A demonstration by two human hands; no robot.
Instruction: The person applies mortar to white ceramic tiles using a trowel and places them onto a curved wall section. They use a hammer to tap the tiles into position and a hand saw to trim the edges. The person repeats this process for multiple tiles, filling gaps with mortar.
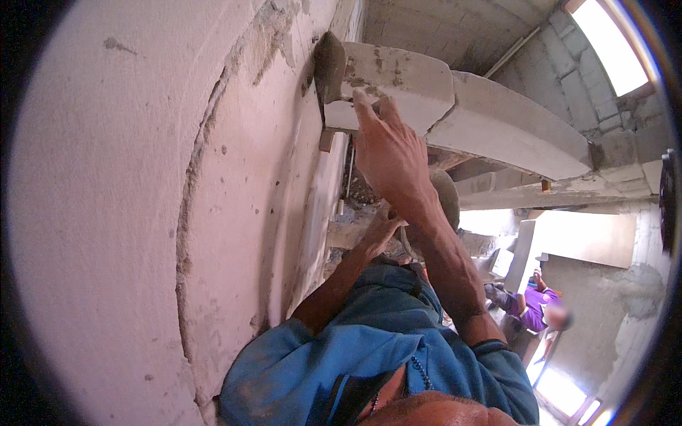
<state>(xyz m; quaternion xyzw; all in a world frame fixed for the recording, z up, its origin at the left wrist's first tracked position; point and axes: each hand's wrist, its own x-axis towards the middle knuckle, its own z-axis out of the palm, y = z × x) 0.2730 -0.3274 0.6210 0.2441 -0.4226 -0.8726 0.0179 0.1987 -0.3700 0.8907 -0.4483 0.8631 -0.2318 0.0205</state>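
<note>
My right hand [387, 153] reaches up to the left end of a pale block beam [401, 71], its fingers curled. It grips a trowel whose grey, mortar-smeared blade [329, 67] stands against the plastered wall at the beam's end; the handle is hidden by the hand. Wet mortar [376, 89] smears the block face beside the fingertips. Lower down, my left hand [387, 221] is closed and partly covered by my right forearm. A rounded grey thing [446, 199] shows beyond that forearm, close to the left hand; whether the hand holds it is hidden.
A cracked plastered wall [234, 177] rises close on my left. The beam's second block [518, 124] runs right to a rough block wall [590, 78] with a bright opening. Below right, a person in a purple shirt [536, 309] is near a pale upright board [524, 248].
</note>
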